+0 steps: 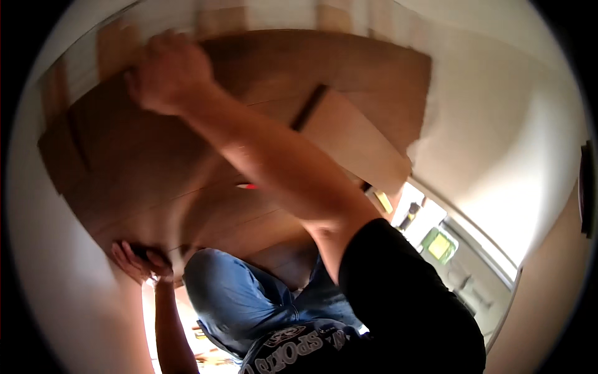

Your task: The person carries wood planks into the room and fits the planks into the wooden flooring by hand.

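The two hands are well apart, both at the brown floor [156,165], whose planks spread between them and off to their right. The right hand [171,73] reaches across the body to the far edge of the floor, its fingers bent down there; it is blurred, and I cannot tell whether it grips anything. Just beyond it runs a pale band with brown stripes [221,20].

The left hand [143,262] is nearer the body, low at the floor's left edge, next to the pale wall [56,249]. Its fingers are stretched out, the thumb apart from them; the gap is dark, and I cannot tell if something is held.

To the right of the right hand, past the forearm, a loose plank [358,140] lies slantwise on the floor. A small red and white thing [248,186] lies between the hands, by the right forearm. Right of the left hand are the jeans [227,293]. Farther right, beyond the right arm, lie a dark tool [409,216] and a green tray [438,245] with something yellow in it.
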The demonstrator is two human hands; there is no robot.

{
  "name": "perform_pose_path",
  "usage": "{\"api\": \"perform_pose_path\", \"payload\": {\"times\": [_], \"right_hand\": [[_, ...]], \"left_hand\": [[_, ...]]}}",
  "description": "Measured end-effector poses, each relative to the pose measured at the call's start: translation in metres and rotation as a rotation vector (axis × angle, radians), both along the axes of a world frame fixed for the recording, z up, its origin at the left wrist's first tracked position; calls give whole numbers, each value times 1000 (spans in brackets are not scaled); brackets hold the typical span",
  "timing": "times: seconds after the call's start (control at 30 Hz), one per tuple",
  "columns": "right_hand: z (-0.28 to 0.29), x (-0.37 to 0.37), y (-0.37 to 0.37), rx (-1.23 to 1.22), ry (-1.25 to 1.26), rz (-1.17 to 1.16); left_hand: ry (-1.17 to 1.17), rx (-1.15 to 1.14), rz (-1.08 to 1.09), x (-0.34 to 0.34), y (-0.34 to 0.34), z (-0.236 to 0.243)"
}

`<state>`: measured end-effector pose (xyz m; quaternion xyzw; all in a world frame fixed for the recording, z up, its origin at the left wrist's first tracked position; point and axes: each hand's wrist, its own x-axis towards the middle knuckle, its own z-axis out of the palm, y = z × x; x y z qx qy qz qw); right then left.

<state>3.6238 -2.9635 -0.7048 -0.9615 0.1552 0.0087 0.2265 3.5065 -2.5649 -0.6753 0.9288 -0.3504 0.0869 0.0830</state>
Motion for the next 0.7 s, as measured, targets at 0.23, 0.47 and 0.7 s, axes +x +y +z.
{"api": "perform_pose_path", "payload": {"times": [0.23, 0.47, 0.7], "right_hand": [[3, -11, -15, -49, -44, -33], [-3, -8, -11, -37, -27, -38], [16, 7, -1, 136, 248, 41]], "left_hand": [[2, 8, 27, -10, -9, -11], [-10, -6, 27, -13, 13, -26], [-13, -13, 54, -7, 29, -23]]}}
